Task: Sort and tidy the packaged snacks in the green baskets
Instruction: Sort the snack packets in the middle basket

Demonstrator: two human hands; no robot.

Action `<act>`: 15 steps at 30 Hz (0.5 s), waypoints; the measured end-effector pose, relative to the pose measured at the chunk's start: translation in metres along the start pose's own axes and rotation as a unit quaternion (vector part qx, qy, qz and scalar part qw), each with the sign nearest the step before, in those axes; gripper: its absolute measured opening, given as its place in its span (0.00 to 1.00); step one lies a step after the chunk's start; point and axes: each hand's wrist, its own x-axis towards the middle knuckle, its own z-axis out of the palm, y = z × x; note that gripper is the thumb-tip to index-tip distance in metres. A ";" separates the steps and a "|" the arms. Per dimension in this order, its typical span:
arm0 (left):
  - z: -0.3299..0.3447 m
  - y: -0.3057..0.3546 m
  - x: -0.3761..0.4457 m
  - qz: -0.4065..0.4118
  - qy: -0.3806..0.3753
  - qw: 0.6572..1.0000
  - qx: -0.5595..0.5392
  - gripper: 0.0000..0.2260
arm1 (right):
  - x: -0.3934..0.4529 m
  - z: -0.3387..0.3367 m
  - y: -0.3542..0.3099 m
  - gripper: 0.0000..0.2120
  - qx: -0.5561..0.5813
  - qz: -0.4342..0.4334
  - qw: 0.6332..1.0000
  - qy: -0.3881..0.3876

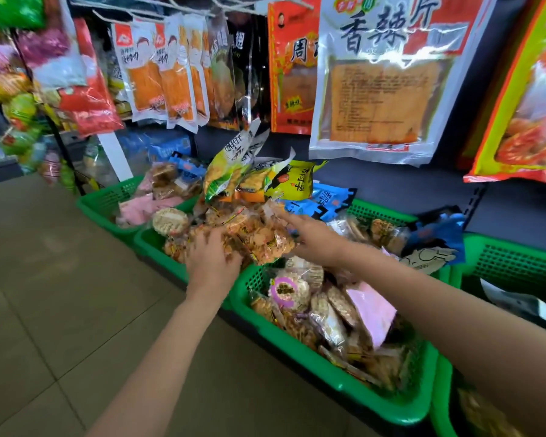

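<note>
Your left hand (pixel 213 257) and right hand (pixel 309 236) both grip the clear cracker bags (pixel 252 231) heaped over the rim between the middle green basket (pixel 153 244) and the near green basket (pixel 328 370). Sorting appears under way; next, settle the heap inside one basket.

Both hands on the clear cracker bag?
Yes: left hand and right hand both touch the clear plastic bag of round crackers.

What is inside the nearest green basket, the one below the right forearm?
The nearest green basket holds clear round-cracker packets and a pink packet. Deeper layers are covered.
</note>
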 end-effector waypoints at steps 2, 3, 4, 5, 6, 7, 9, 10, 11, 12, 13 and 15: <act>0.006 0.034 -0.019 0.066 -0.007 0.997 -0.027 0.14 | -0.035 -0.013 0.023 0.30 -0.048 -0.008 0.999 -0.007; 0.012 0.051 -0.028 0.106 -0.036 0.993 -0.025 0.13 | -0.056 -0.020 0.039 0.29 -0.070 -0.002 0.997 -0.008; 0.021 0.067 -0.035 0.145 -0.065 0.987 -0.013 0.14 | -0.077 -0.029 0.056 0.29 -0.082 0.013 0.996 -0.013; 0.031 0.083 -0.041 0.178 -0.090 0.980 0.002 0.15 | -0.102 -0.038 0.072 0.29 -0.087 0.040 0.995 -0.020; 0.041 0.100 -0.047 0.198 -0.110 0.974 0.013 0.16 | -0.128 -0.047 0.088 0.29 -0.089 0.068 0.993 -0.023; 0.050 0.119 -0.055 0.207 -0.128 0.970 0.015 0.16 | -0.155 -0.056 0.102 0.29 -0.093 0.089 0.991 -0.021; 0.070 0.161 -0.070 0.229 -0.153 0.961 0.000 0.15 | -0.211 -0.078 0.124 0.27 -0.097 0.131 0.987 -0.003; 0.080 0.183 -0.080 0.245 -0.166 0.955 -0.007 0.15 | -0.239 -0.088 0.135 0.25 -0.094 0.151 0.984 0.013; 0.091 0.205 -0.091 0.266 -0.182 0.947 -0.013 0.15 | -0.267 -0.098 0.145 0.24 -0.092 0.173 0.980 0.027; 0.103 0.228 -0.102 0.290 -0.204 0.935 -0.018 0.16 | -0.295 -0.106 0.158 0.24 -0.090 0.199 0.975 0.033; 0.113 0.251 -0.114 0.314 -0.232 0.920 -0.025 0.16 | -0.325 -0.113 0.170 0.24 -0.089 0.233 0.968 0.032; 0.136 0.296 -0.143 0.353 -0.308 0.883 -0.029 0.15 | -0.389 -0.126 0.194 0.25 -0.103 0.311 0.945 0.008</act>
